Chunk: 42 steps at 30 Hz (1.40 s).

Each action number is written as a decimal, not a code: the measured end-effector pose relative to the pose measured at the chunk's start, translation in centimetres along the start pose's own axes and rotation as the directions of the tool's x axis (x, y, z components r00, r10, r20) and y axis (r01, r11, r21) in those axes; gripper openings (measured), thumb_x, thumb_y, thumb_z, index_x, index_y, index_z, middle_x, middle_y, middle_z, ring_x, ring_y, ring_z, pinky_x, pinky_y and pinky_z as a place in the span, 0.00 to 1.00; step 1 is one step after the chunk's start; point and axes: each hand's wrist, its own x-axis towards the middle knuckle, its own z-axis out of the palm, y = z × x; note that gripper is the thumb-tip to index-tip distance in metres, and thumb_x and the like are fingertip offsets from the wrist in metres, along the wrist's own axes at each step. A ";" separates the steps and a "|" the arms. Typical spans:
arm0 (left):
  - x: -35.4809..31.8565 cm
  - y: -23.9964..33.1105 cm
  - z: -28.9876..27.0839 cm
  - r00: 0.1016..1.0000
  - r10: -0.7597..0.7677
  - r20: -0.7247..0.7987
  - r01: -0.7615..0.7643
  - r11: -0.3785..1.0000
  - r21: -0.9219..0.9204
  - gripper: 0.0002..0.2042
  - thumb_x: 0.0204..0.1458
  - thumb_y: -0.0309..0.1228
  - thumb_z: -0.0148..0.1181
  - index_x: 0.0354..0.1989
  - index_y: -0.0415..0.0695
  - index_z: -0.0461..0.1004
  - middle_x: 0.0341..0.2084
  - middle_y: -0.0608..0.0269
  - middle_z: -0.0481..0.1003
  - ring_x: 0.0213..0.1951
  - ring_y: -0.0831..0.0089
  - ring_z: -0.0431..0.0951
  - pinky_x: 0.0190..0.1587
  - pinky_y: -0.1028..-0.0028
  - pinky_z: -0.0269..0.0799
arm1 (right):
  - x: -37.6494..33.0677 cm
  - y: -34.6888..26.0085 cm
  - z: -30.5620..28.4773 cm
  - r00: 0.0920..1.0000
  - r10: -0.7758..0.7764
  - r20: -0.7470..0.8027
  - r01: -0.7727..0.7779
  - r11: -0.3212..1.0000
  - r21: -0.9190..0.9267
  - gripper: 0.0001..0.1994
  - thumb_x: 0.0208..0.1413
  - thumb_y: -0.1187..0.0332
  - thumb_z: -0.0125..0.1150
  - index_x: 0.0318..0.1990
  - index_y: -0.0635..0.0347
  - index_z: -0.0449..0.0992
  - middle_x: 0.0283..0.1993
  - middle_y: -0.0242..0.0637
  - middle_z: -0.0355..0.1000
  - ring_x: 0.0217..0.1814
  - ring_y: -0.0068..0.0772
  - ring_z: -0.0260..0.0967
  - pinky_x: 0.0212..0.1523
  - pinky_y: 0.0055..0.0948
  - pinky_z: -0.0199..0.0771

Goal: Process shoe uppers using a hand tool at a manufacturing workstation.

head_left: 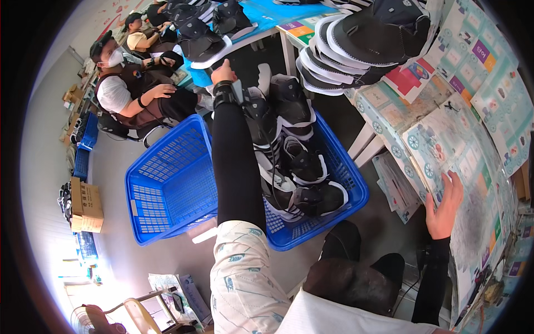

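Left hand: the left hand [223, 72] reaches out at upper centre of the frame, over the far end of the shoe-filled basket; fingers curled, but whether its grip closes on anything I cannot tell.
Right hand: the right hand [444, 206] lies flat at the right, fingers spread wide, holding nothing, palm on the patterned sheet [445, 145] covering the bench [364, 136].
Shoes: black shoes with white soles [292, 145] are piled in the right blue basket [356, 189], at centre frame, just beside the hand.
Direction: most lie with their long axis running from lower frame to upper frame, toes mixed.
Progress: the left blue basket [167, 183] holds nothing, the right one looks heaped, so sorting seems barely under way.
Bench stack: more shoes [367, 39] sit stacked at upper right.
Others: a seated person [139, 92] works at upper left.
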 end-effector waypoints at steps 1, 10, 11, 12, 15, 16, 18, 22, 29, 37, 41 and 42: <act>-0.7 -1.0 1.5 0.976 -0.185 0.114 0.198 0.972 -0.126 0.27 0.59 0.49 0.68 0.52 0.34 0.80 0.39 0.42 0.82 0.30 0.54 0.84 0.27 0.61 0.81 | -0.5 0.1 -1.0 1.000 0.006 0.010 -0.006 1.000 -0.016 0.31 0.59 0.62 0.62 0.68 0.64 0.66 0.75 0.51 0.57 0.80 0.61 0.48 0.79 0.58 0.40; 6.4 0.3 -1.5 0.924 0.023 0.382 0.201 0.821 -0.535 0.29 0.72 0.55 0.44 0.56 0.37 0.73 0.31 0.65 0.70 0.28 0.72 0.65 0.32 0.72 0.64 | 1.4 -0.8 0.0 1.000 0.019 0.011 -0.020 0.999 0.034 0.31 0.55 0.65 0.62 0.67 0.66 0.66 0.75 0.53 0.57 0.79 0.62 0.48 0.78 0.56 0.44; 7.4 0.8 -1.7 0.935 0.017 0.353 0.195 0.807 -0.558 0.27 0.74 0.53 0.42 0.56 0.38 0.74 0.30 0.67 0.69 0.28 0.74 0.65 0.32 0.74 0.62 | 1.5 -0.9 -0.2 0.999 0.023 0.024 -0.024 0.999 0.033 0.32 0.55 0.65 0.63 0.67 0.66 0.66 0.75 0.53 0.57 0.79 0.63 0.49 0.78 0.56 0.44; 6.5 0.6 -0.4 0.972 -0.012 0.235 0.154 0.787 -0.597 0.27 0.75 0.51 0.38 0.56 0.39 0.75 0.29 0.68 0.69 0.27 0.76 0.62 0.31 0.76 0.60 | 1.7 -0.9 -0.3 1.000 0.027 0.015 -0.028 1.000 0.013 0.32 0.55 0.65 0.63 0.67 0.66 0.66 0.75 0.53 0.57 0.79 0.63 0.49 0.78 0.56 0.44; 7.6 -0.3 0.5 0.990 -0.095 0.108 0.143 0.731 -0.667 0.24 0.76 0.43 0.39 0.53 0.34 0.75 0.33 0.63 0.75 0.28 0.75 0.68 0.28 0.75 0.66 | 1.7 -0.9 -0.2 0.999 0.014 0.035 -0.016 0.999 0.043 0.32 0.53 0.65 0.63 0.67 0.65 0.66 0.75 0.53 0.57 0.79 0.64 0.48 0.79 0.58 0.42; 9.3 2.9 -3.8 0.994 -0.062 0.090 0.105 0.768 -0.631 0.22 0.77 0.40 0.39 0.52 0.32 0.75 0.36 0.60 0.77 0.30 0.73 0.73 0.27 0.76 0.68 | 1.4 -1.1 0.1 0.999 0.006 0.034 -0.009 0.995 0.097 0.32 0.53 0.65 0.63 0.67 0.65 0.66 0.75 0.53 0.57 0.79 0.64 0.48 0.79 0.58 0.42; 8.6 6.6 -5.3 0.998 -0.048 0.036 0.060 0.756 -0.651 0.15 0.71 0.35 0.45 0.43 0.35 0.74 0.31 0.60 0.77 0.28 0.71 0.74 0.25 0.76 0.67 | 1.4 -1.0 -0.5 0.999 0.017 0.037 -0.021 0.991 0.129 0.33 0.52 0.64 0.63 0.67 0.65 0.66 0.74 0.54 0.57 0.79 0.65 0.48 0.80 0.60 0.39; -3.1 1.6 0.5 0.998 -0.041 -0.049 -0.009 0.664 -0.747 0.08 0.63 0.30 0.48 0.30 0.45 0.65 0.22 0.66 0.67 0.21 0.75 0.67 0.20 0.76 0.59 | 1.4 -0.9 -0.7 0.999 0.029 0.033 -0.030 0.999 0.028 0.32 0.53 0.63 0.63 0.66 0.64 0.67 0.74 0.54 0.57 0.80 0.64 0.48 0.80 0.60 0.39; -22.8 2.2 -6.1 0.977 0.211 0.034 -0.169 0.860 -0.481 0.09 0.65 0.29 0.53 0.30 0.47 0.66 0.21 0.70 0.64 0.20 0.79 0.62 0.21 0.76 0.55 | 1.0 -0.7 -0.1 1.000 -0.005 -0.020 0.006 0.999 0.035 0.32 0.55 0.59 0.63 0.66 0.61 0.67 0.74 0.50 0.59 0.80 0.61 0.49 0.80 0.60 0.38; -38.9 7.3 -13.3 0.835 0.031 0.549 -0.025 1.000 -0.020 0.06 0.65 0.29 0.57 0.34 0.47 0.77 0.23 0.80 0.70 0.21 0.88 0.66 0.23 0.82 0.56 | -2.0 -3.8 -5.0 0.968 -0.105 -0.229 0.135 0.984 0.120 0.36 0.55 0.67 0.65 0.73 0.62 0.63 0.77 0.50 0.59 0.81 0.58 0.50 0.80 0.64 0.36; -44.9 8.5 -17.8 0.611 -0.277 0.742 0.263 0.955 0.140 0.04 0.64 0.29 0.58 0.36 0.47 0.77 0.25 0.81 0.70 0.24 0.91 0.68 0.25 0.84 0.58 | -6.2 -13.6 -10.0 0.983 -0.162 -0.091 0.176 0.662 0.728 0.65 0.49 0.33 0.72 0.79 0.69 0.41 0.41 0.40 0.82 0.63 0.49 0.76 0.80 0.67 0.23; -46.8 9.5 -18.3 0.593 -0.288 0.752 0.270 0.951 0.152 0.05 0.64 0.29 0.58 0.34 0.48 0.76 0.24 0.82 0.69 0.24 0.92 0.65 0.24 0.84 0.55 | -6.6 -14.2 -11.5 0.965 -0.244 -0.097 0.237 0.646 0.726 0.69 0.47 0.31 0.73 0.80 0.69 0.35 0.39 0.39 0.82 0.62 0.48 0.77 0.80 0.68 0.23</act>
